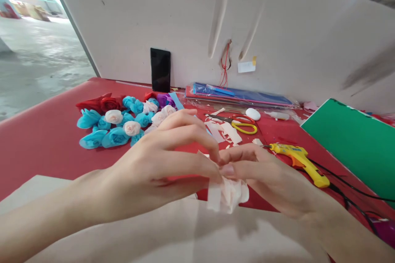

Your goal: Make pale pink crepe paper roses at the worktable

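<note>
A pale pink crepe paper flower [232,197] hangs head-down between my two hands, its ruffled petals towards me. My left hand [173,160] pinches a flap of its paper from the left, with the other fingers arched above. From the right, my right hand [262,172] grips the flower's gathered base, thumb and fingers pressed together. The fingertips nearly meet and cover the base itself. Beyond my left hand lies a cluster of finished paper flowers in blue [115,136], white [132,128], red [106,103] and purple [166,99].
Scissors [243,125] with red and yellow handles lie among paper scraps [224,131]. To the right rest a yellow glue gun [300,160] with a black cord and a green board [354,144]. A phone [160,70] leans on the back panel beside wrapped paper sheets [243,95].
</note>
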The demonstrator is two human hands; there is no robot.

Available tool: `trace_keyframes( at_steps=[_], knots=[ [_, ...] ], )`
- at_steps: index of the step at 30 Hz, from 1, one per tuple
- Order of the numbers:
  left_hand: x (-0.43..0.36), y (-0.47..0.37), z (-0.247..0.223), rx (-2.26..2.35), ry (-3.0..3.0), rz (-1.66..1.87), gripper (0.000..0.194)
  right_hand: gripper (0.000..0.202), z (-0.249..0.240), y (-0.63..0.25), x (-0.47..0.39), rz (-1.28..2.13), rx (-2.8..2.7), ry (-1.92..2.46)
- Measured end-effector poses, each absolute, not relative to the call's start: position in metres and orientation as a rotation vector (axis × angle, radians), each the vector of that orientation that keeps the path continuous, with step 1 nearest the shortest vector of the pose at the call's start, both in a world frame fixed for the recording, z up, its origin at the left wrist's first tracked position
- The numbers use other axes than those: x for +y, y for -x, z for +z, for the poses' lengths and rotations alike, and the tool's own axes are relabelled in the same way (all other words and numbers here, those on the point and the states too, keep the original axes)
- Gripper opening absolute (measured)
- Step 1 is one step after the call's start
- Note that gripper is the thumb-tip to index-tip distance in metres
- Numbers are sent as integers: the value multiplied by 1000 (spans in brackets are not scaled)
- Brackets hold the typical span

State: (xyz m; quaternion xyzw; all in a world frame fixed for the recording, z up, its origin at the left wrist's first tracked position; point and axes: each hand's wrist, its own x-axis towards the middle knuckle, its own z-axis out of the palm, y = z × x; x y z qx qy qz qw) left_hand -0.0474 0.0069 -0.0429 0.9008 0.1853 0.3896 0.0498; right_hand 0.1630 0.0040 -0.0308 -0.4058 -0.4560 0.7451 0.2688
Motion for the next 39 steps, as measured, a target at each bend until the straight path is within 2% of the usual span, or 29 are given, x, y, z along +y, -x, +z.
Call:
trace_keyframes(
  at_steps=[3, 8, 13, 18, 27, 39],
  knots=[
    [6, 46, -43, 545, -2722, 1261, 20, 6, -31, -162, 3, 2021, -1240, 1119],
    [5, 47, -39, 522, -2737, 1190, 13, 6, -30, -162, 2, 2051, -1214, 1148],
    [6, 48, -43, 502, -2721, 1220, 20, 5, -29, -161, 1, 2093, -1179, 1180],
    [4, 48, -41, 533, -2704, 1147, 22, 13, -29, -161, 1, 2104, -1223, 1154],
    [0, 44, -38, 639, -2539, 979, 18, 13, -27, -163, 2, 1907, -1481, 1089],
    [-11, 36, -44, 769, -2439, 1076, 17, 10, -20, -166, 2, 1559, -1831, 1066]
  ],
)
